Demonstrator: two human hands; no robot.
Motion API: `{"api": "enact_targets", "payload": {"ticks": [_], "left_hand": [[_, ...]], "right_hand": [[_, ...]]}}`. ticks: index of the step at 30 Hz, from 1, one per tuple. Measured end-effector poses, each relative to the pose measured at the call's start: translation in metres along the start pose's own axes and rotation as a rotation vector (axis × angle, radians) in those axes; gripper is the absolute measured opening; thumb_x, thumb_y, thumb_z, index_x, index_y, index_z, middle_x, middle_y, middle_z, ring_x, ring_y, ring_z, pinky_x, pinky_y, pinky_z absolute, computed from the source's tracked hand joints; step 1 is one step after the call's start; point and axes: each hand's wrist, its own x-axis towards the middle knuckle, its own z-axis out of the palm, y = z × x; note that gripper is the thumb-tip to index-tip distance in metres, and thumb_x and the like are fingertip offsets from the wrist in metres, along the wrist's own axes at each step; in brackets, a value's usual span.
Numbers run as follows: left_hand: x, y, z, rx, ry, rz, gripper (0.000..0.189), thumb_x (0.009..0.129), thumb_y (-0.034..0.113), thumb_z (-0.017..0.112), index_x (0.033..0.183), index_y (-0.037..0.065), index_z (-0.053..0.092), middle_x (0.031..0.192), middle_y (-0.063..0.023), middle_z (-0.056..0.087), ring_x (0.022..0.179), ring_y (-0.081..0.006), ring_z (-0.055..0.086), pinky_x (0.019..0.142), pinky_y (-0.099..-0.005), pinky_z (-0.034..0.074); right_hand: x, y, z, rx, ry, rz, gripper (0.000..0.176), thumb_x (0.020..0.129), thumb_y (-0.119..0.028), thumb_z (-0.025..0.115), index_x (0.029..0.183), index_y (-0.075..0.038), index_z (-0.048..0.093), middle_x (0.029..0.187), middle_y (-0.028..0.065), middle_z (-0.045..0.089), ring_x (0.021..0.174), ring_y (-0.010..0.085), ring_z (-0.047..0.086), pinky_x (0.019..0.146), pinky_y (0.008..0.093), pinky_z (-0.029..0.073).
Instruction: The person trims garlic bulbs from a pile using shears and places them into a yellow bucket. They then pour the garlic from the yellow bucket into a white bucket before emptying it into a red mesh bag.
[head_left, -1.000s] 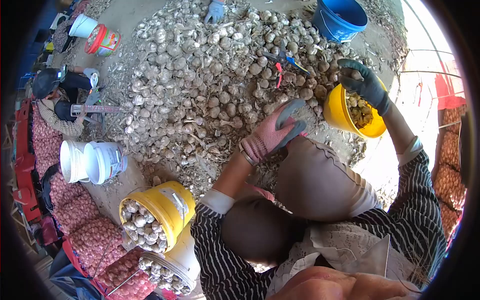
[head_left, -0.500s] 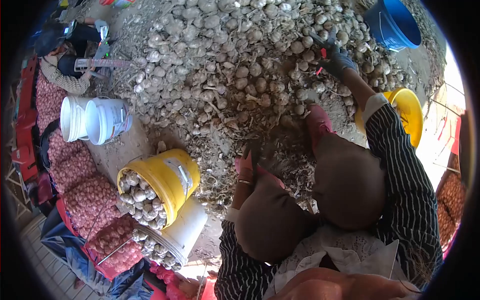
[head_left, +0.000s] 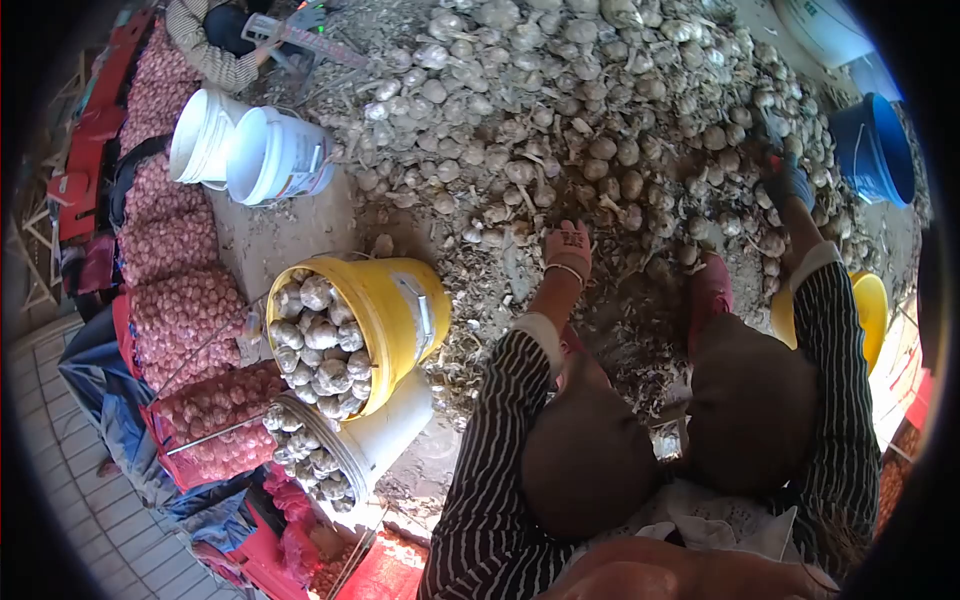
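My left hand (head_left: 568, 248), in a pinkish glove, reaches over the near edge of a large heap of garlic bulbs (head_left: 520, 120). Its fingers point at the heap, somewhat spread, and no bulb shows in them. At the right side of the heap, my right hand (head_left: 790, 185) wears a dark grey glove and holds a tool with a red part (head_left: 775, 161). The tool's far end is blurred against the bulbs. Garlic fills a tipped yellow bucket (head_left: 408, 305) on the left.
Beneath the yellow bucket lies a white bucket (head_left: 395, 425) with garlic. Two white pails (head_left: 285, 158) stand behind it, near another person's sleeve (head_left: 205, 50). Red mesh sacks (head_left: 185, 320) line the left. On the right are a blue bucket (head_left: 875, 150) and another yellow bucket (head_left: 870, 315).
My left hand has moved forward from beside my knee to the heap's edge. The view has shifted; my right hand still holds the tool, its fingers now less spread in view.
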Motion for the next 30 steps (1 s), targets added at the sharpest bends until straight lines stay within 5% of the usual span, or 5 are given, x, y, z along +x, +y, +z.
{"api": "enact_targets", "payload": {"ticks": [7,12,21,27,30], "left_hand": [[-0.032,-0.040,0.019,-0.450,0.136,-0.015,0.054,0.088,0.023,0.060,0.138,0.013,0.042,0.141,-0.0181,0.040,0.126,-0.0298,0.046,0.103,-0.0429,0.040],[-0.067,-0.114,0.096,-1.542,0.524,0.030,0.037,0.084,0.024,0.069,0.115,0.006,0.062,0.099,-0.0069,0.066,0.082,-0.0184,0.064,0.069,-0.0298,0.053],[-0.312,-0.189,-0.070,-2.181,0.610,0.401,0.025,0.089,0.009,0.059,0.113,0.006,0.056,0.089,-0.0064,0.063,0.067,-0.0138,0.058,0.057,-0.0250,0.043],[-0.392,-0.131,-0.122,-2.298,0.829,0.784,0.039,0.090,0.003,0.052,0.129,0.005,0.046,0.106,-0.0050,0.058,0.086,-0.0176,0.058,0.068,-0.0278,0.045],[-0.380,-0.081,-0.109,-2.476,0.600,0.922,0.037,0.092,0.008,0.053,0.128,0.009,0.047,0.104,-0.0033,0.057,0.090,-0.0177,0.056,0.073,-0.0300,0.046]], "right_hand": [[-0.028,0.050,-0.033,0.110,0.003,-0.269,0.036,0.076,-0.016,0.057,0.111,-0.011,0.054,0.099,0.0221,0.063,0.094,0.0414,0.060,0.078,0.0449,0.047],[-0.067,0.102,-0.037,0.397,0.104,-0.481,0.045,0.077,-0.010,0.059,0.122,-0.006,0.054,0.094,0.0109,0.064,0.087,0.0244,0.063,0.078,0.0357,0.048],[-0.168,-0.002,-0.225,1.124,0.061,-0.774,0.032,0.093,-0.018,0.057,0.122,-0.004,0.054,0.084,-0.0053,0.058,0.058,0.0010,0.042,0.055,0.0172,0.037],[-0.230,-0.099,-0.253,1.148,-0.230,-0.857,0.030,0.093,-0.028,0.059,0.107,-0.002,0.057,0.087,0.0011,0.061,0.075,0.0102,0.056,0.065,0.0262,0.045],[-0.289,-0.121,-0.247,0.467,0.142,-1.071,0.049,0.079,-0.026,0.068,0.121,-0.006,0.051,0.091,0.0210,0.063,0.085,0.0368,0.063,0.075,0.0415,0.049]]}}
